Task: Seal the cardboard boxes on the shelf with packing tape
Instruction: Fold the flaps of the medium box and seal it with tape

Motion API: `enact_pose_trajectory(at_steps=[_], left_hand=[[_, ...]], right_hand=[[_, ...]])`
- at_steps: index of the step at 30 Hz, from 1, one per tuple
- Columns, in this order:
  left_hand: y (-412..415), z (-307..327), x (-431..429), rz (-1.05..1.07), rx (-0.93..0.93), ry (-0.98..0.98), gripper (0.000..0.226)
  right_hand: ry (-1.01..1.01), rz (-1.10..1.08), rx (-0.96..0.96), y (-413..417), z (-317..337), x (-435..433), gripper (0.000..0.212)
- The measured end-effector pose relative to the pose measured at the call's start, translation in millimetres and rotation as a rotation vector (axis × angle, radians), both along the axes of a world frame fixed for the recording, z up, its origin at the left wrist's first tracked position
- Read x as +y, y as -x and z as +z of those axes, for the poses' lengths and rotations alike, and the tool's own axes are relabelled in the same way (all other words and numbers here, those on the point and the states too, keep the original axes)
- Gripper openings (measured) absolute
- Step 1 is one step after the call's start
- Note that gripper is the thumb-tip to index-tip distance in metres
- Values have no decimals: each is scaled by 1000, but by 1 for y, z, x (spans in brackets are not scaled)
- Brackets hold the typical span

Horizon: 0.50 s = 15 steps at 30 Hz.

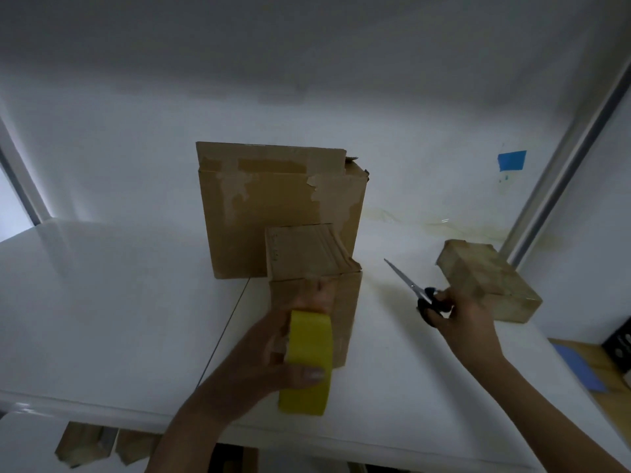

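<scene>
A small cardboard box point(345, 312) stands on the white shelf point(102, 319), its top flap point(305, 252) closed. Behind it is a large cardboard box point(269, 203) with torn tape marks. My left hand point(269, 356) grips a yellow roll of packing tape point(309, 363) against the small box's front face, fingertips touching the top edge. My right hand point(457, 312) holds black-handled scissors point(409, 286), blades pointing up and left, to the right of the small box. A flat third box point(488, 281) wrapped in clear tape lies just behind that hand.
The shelf's back wall carries a blue tape patch point(511, 160). A metal upright point(566, 165) bounds the right side. Cardboard pieces point(85, 445) show below the shelf edge, and stacked items point(601, 367) sit at lower right.
</scene>
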<state>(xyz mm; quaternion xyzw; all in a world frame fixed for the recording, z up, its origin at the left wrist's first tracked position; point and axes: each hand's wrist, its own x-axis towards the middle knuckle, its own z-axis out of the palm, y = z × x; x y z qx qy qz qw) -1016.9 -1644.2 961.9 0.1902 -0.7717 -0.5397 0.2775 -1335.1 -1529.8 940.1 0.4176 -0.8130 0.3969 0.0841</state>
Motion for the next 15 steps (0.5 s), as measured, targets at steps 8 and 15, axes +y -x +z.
enact_pose_trajectory(at_steps=[8, 15], left_hand=[[4, 11, 9, 0, 148, 7, 103], [-2, 13, 12, 91, 190, -27, 89]], right_hand=[[-743, -298, -116, 15, -45, 31, 39], [-939, -342, -348, 19, -47, 43, 30]])
